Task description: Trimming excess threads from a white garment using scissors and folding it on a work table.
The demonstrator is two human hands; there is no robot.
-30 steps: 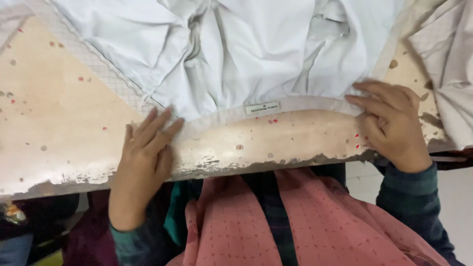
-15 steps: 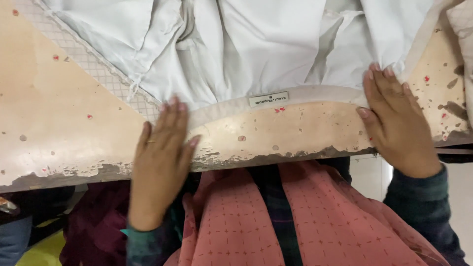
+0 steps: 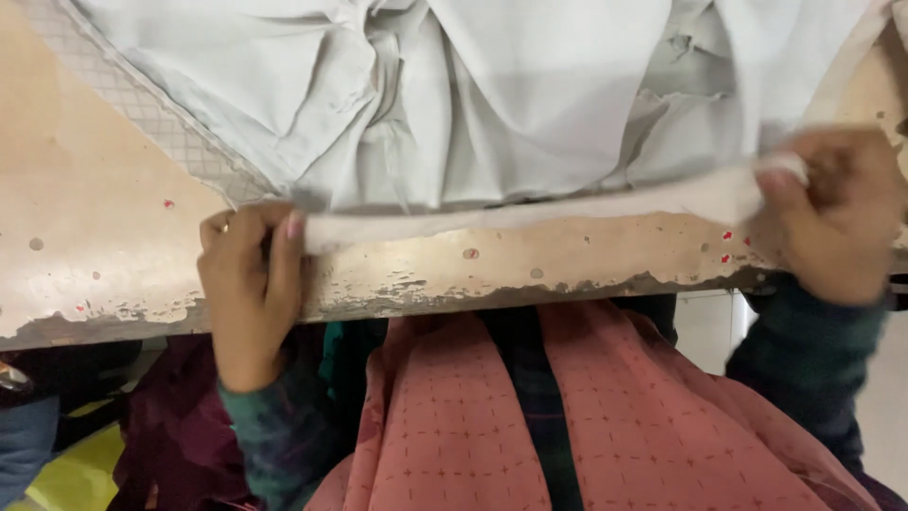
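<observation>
Two bare hands, left hand [image 3: 248,284] and right hand [image 3: 832,222], no gloves, no rings visible. Left thumbnail looks pale pink. Both arms in dark green long sleeves, ribbed knit, faint plaid lines; left sleeve [image 3: 270,426] cuff ends at the wrist, right sleeve [image 3: 813,360] darker, slightly blurred. Salmon-pink scarf [image 3: 445,416] hangs down the chest in two panels, printed with a fine grid of small crosses. Dark plaid top [image 3: 534,397] shows between the panels.
</observation>
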